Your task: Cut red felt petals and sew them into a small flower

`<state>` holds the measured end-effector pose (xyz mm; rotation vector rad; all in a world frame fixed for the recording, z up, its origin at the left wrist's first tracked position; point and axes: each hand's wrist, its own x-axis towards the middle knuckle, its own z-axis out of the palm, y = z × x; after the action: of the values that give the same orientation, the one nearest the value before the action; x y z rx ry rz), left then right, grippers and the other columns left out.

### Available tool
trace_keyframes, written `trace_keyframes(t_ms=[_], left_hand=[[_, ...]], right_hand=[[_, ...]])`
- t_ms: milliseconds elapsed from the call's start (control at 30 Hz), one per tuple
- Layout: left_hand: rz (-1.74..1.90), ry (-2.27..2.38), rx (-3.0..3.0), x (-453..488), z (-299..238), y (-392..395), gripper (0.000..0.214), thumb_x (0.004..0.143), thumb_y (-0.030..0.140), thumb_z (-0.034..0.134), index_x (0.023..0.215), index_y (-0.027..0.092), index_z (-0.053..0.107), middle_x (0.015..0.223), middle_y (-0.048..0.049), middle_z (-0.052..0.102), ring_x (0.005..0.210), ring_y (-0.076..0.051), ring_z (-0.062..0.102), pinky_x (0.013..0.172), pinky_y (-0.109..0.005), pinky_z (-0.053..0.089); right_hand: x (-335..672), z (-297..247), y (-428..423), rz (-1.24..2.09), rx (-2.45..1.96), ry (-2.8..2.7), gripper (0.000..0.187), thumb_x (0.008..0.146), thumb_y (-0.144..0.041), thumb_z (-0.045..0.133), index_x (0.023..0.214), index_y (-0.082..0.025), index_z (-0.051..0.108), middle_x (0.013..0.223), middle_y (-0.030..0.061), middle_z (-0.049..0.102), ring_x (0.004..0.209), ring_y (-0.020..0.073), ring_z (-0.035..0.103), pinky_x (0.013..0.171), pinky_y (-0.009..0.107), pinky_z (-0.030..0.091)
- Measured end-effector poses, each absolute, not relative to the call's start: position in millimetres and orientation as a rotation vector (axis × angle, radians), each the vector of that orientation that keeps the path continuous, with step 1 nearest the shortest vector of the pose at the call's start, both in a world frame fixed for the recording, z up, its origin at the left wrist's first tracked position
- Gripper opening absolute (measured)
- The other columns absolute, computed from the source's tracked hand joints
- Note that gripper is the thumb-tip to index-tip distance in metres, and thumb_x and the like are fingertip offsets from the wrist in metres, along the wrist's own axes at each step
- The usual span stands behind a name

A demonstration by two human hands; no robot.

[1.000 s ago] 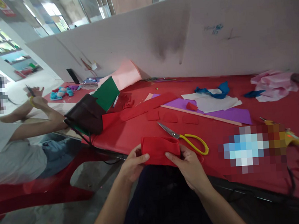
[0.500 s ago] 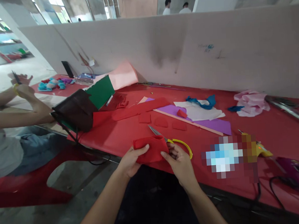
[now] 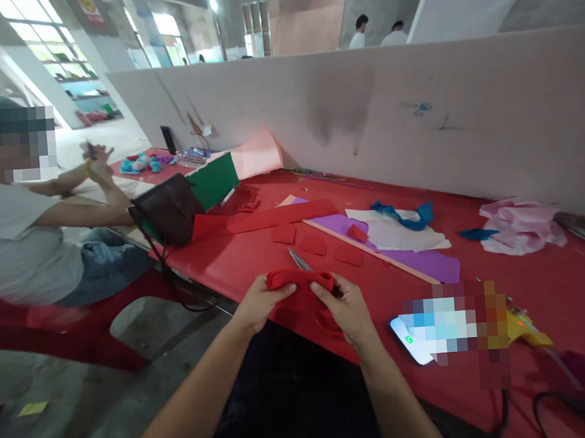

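Both my hands hold a folded piece of red felt [image 3: 301,292] at the near edge of the red table [image 3: 501,264]. My left hand [image 3: 263,302] pinches its left end, thumb on top. My right hand [image 3: 342,305] grips its right end with curled fingers. Just behind the felt, the blades of a pair of scissors [image 3: 299,259] stick out; their handles are hidden behind my right hand. Small red felt cutouts [image 3: 314,244] lie beyond the scissors.
A purple sheet [image 3: 425,260], white paper with a blue scrap [image 3: 402,214], and a long red strip [image 3: 272,217] lie mid-table. A phone [image 3: 411,341] and yellow glue gun [image 3: 528,326] sit right. A seated person [image 3: 27,231] works at left beside a dark bag [image 3: 169,211].
The red felt has been gathered narrower between my hands, which moved closer together. It now covers the yellow scissor handles. The view has shifted, and a phone now shows at right.
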<state>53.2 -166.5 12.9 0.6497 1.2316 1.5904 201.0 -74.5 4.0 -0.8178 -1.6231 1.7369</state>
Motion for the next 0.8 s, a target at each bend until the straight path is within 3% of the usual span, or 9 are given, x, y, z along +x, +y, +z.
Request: trace_keyframes(t_ms=[167,400,567,800], left_hand=[[1.6,1.268,0.687,50.0,10.0,-163.6,0.021,0.066,0.024,0.076,0.084,0.012,0.073,0.08,-0.008,0.074,0.075,-0.017,0.067,0.078,-0.029,0.051],[1.77,1.129,0.534,54.0,-2.3,-157.9,0.03,0.065,0.026,0.078,0.09,0.011,0.071,0.082,-0.0092,0.074,0.073,-0.02,0.069,0.077,-0.032,0.052],[1.78,1.129,0.395,48.8,-3.7,-169.8,0.029,0.062,0.024,0.08,0.085,0.01,0.07,0.08,-0.0094,0.074,0.072,-0.02,0.07,0.079,-0.033,0.053],[1.64,1.069,0.236,37.4,-8.0,-165.1,0.028,0.063,0.013,0.079,0.088,0.008,0.069,0.085,-0.0109,0.074,0.076,-0.021,0.07,0.075,-0.031,0.056]], right_hand=[[201.8,2.5,-66.9,1.77,-0.769,-1.583,0.024,0.074,-0.041,0.068,0.088,-0.022,0.069,0.085,0.0022,0.073,0.083,0.0227,0.067,0.08,0.039,0.053],[200.5,9.1,-66.4,1.747,-0.753,-1.639,0.033,0.074,-0.039,0.069,0.1,-0.02,0.065,0.101,0.0052,0.072,0.096,0.0241,0.066,0.088,0.041,0.051],[197.9,-6.9,-85.9,1.601,-0.863,-1.569,0.018,0.075,-0.036,0.067,0.086,-0.021,0.066,0.087,0.0016,0.071,0.086,0.0209,0.066,0.085,0.037,0.05],[209.9,-12.5,-97.3,1.417,-1.046,-1.498,0.026,0.079,-0.041,0.061,0.095,-0.02,0.062,0.084,0.0042,0.069,0.076,0.0208,0.066,0.075,0.036,0.052]])
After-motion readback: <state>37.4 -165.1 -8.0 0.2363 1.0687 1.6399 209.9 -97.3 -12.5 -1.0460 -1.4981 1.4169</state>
